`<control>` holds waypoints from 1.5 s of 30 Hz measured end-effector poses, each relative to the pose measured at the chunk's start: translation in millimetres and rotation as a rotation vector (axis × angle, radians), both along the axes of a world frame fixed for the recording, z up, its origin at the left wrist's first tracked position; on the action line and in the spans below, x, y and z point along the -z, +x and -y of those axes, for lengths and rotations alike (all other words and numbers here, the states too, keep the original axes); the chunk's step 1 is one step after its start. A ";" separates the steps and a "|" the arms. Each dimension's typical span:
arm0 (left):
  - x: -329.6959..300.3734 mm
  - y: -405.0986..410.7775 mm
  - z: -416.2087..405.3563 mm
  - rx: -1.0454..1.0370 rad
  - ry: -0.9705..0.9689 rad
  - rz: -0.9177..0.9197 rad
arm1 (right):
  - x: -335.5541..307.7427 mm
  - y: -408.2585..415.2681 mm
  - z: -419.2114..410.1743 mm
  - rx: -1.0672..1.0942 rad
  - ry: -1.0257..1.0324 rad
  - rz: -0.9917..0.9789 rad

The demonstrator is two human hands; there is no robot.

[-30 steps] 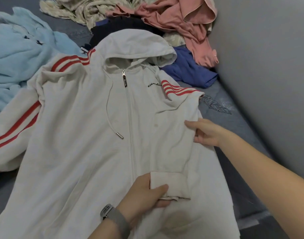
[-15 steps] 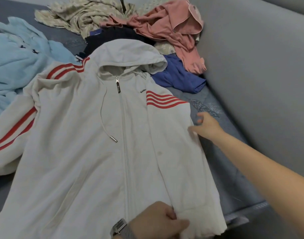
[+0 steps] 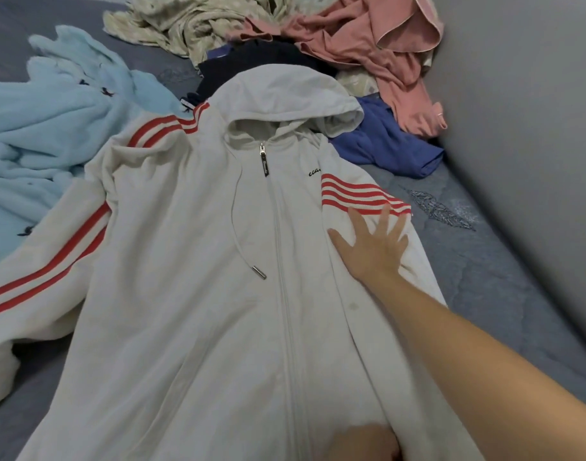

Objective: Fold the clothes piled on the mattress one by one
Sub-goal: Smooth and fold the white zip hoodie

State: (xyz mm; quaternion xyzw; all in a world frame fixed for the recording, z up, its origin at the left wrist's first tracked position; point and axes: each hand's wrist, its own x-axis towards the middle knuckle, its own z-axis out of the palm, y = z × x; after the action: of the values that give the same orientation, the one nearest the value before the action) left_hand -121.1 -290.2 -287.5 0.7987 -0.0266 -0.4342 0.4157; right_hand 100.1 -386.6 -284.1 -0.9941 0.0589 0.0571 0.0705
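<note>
A grey mattress fills the view, with a grey wall running along its 3 o'clock side. A big white hoodie lies flat on the mattress, front side up and zipped, with its hood toward 12 o'clock. It has 3 red stripes on each shoulder. The sleeve at 3 o'clock is folded in over the body. The other sleeve spreads out toward 9 o'clock.

A fluffy light blue robe lies at 10 o'clock. At 12 o'clock sits the pile: a pink top, a cream patterned cloth, a dark navy garment and a blue shirt.

The right hand lies flat on the folded sleeve, fingers spread wide, holding nothing. The left hand rests on the hoodie at 6 o'clock. Its fingers are cut off, so I cannot tell how they are.

A small metal cord tip lies on the chest.
</note>
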 end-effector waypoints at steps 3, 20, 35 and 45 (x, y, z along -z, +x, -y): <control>-18.9 2.4 3.2 0.038 -0.029 -0.125 | 1.2 -15.4 2.9 0.027 -0.052 0.021; -60.0 -4.0 -297.2 -1.454 0.812 0.840 | -64.0 -121.5 -145.5 -0.519 -0.433 -0.452; -111.8 -49.1 -290.5 -1.285 0.340 1.038 | -57.2 -116.9 -143.8 -0.482 -0.389 -0.445; -103.7 -79.7 -177.2 0.050 0.589 0.365 | -45.7 -119.9 -123.3 -0.463 -0.314 -0.417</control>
State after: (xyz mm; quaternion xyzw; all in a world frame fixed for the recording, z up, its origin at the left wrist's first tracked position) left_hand -200.8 -112.9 -183.8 0.9480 0.0065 -0.2833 0.1450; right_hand -19.8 -263.3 -238.4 -0.9468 -0.1468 0.2638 -0.1117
